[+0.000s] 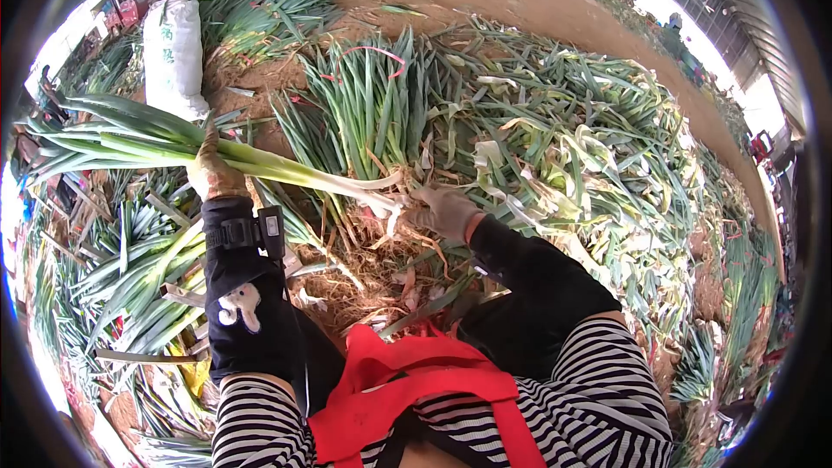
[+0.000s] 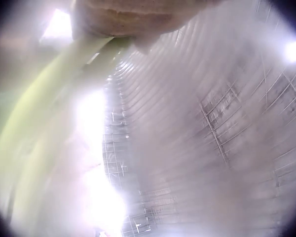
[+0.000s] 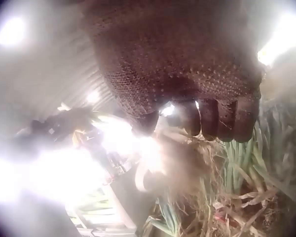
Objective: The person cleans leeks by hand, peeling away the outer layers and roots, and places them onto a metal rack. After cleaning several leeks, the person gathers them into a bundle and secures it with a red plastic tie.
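Note:
Long green onions [image 1: 286, 166] lie across the head view, leaves to the left and white root ends at the centre. The gloved left hand [image 1: 217, 170] grips them around their middle; in the left wrist view that hand [image 2: 138, 17] shows at the top with pale green stalks [image 2: 32, 111] below it. At the root ends, the gloved right hand [image 1: 446, 211] has its fingers curled at the roots [image 1: 394, 204]. The right wrist view shows this glove [image 3: 177, 59] with curled fingers beside blurred roots [image 3: 180, 158].
An upright onion bundle [image 1: 373, 108] stands just beyond the hands. Loose leaves [image 1: 589, 147] cover the ground at the right, more onions [image 1: 147, 269] lie at the left, and a white sack [image 1: 173, 56] stands at the back left. Root scraps [image 1: 373, 269] lie below the hands.

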Demonstrator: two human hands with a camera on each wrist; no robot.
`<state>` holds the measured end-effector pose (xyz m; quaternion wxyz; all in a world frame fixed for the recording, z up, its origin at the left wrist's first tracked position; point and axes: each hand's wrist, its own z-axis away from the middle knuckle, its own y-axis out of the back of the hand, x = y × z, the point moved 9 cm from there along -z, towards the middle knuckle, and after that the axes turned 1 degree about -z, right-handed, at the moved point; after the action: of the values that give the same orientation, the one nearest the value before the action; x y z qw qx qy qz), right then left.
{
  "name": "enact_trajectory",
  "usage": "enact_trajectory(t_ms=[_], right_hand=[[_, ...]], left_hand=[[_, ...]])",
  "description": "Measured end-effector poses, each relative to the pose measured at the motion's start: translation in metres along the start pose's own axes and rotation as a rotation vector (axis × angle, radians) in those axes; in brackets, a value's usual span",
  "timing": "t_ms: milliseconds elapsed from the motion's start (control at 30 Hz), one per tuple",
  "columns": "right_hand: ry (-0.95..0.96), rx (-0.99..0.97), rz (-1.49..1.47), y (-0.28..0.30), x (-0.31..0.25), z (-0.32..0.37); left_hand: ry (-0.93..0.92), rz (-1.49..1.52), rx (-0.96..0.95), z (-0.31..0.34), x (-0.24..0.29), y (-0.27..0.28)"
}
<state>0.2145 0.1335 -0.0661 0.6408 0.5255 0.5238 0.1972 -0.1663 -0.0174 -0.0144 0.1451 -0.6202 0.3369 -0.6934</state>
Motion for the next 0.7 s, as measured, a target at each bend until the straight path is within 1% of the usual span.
enact_trajectory(t_ms=[33,100,133,167,233,300,333,400,533,633,700], right_hand=[[0.006,-0.001,0.002,-0.002,0.002,-0.003],[-0.062,-0.135,-0.067,-0.018,0.008,-0.008],[-0.060,-0.136,-0.067,-0.018,0.005,-0.007],[-0.058,-0.106,-0.032,-0.015,0.002,-0.005],[-0.051,-0.082,0.005,-0.011,-0.008,-0.003],[-0.027,0.053,0.160,0.001,-0.017,-0.002],[-0.027,0.052,0.161,0.000,-0.020,-0.002],[-0.019,0.189,0.201,0.011,-0.027,0.000],[-0.029,0.182,0.240,0.010,-0.026,-0.001],[-0.041,0.167,0.247,0.008,-0.026,0.000],[-0.032,0.131,0.323,0.005,-0.025,-0.002]], left_hand=[[0.015,-0.013,-0.016,-0.002,0.000,-0.001],[0.004,0.007,-0.025,-0.001,0.001,-0.001],[-0.001,0.026,-0.035,0.001,0.002,-0.001],[0.048,0.033,-0.050,-0.015,-0.008,0.008],[0.061,0.043,-0.052,-0.013,-0.007,0.009],[0.089,0.022,-0.046,-0.011,-0.007,0.011],[0.089,0.023,-0.044,-0.011,-0.007,0.011],[0.089,0.040,-0.079,-0.007,-0.005,0.006],[0.099,0.025,-0.054,0.001,0.001,0.001],[0.107,0.058,-0.074,0.006,0.002,-0.002],[0.112,0.078,-0.083,0.010,0.003,-0.006]])
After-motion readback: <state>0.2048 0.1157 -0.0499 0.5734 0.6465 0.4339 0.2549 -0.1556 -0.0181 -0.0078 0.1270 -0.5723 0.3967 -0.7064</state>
